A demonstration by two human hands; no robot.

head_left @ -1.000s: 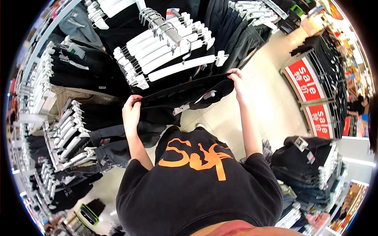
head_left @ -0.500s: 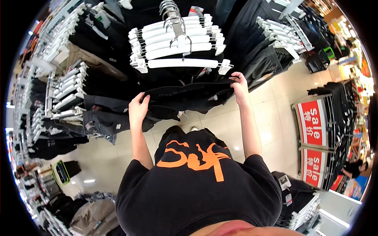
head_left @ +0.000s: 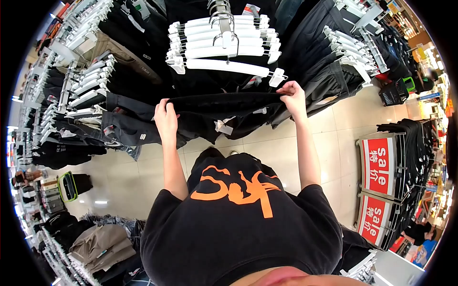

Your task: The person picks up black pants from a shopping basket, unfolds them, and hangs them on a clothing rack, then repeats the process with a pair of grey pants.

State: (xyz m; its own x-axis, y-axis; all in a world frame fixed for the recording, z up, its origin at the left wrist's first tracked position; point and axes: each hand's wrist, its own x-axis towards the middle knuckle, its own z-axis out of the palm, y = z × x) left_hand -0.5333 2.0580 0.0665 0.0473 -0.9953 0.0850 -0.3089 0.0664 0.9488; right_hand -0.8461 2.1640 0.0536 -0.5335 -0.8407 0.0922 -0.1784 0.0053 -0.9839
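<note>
A pair of black trousers (head_left: 224,107) is stretched by its waistband between my two hands. My left hand (head_left: 166,119) grips one end of the waistband, thumb on the near side. At the other end, my right hand (head_left: 292,97) pinches the waistband between thumb and fingers. A white tag (head_left: 223,127) dangles from the front of the trousers. Just above, a white clip hanger (head_left: 226,66) hangs tilted, its right clip (head_left: 277,77) lower and close to my right fingers. Several more white hangers (head_left: 224,35) are lined up behind it on the rail.
Dark trousers (head_left: 312,76) hang on white hangers to the right, and more garments (head_left: 129,126) hang at left. A rack with red sale signs (head_left: 374,164) stands on the right. Shopping baskets (head_left: 395,91) (head_left: 74,186) sit on the tiled floor (head_left: 329,143).
The trousers' waistband is pulled straighter and opens toward me, with the tag now more visible. My right hand has moved slightly down beside the hanger clip. The front hanger has tilted, and the view has shifted.
</note>
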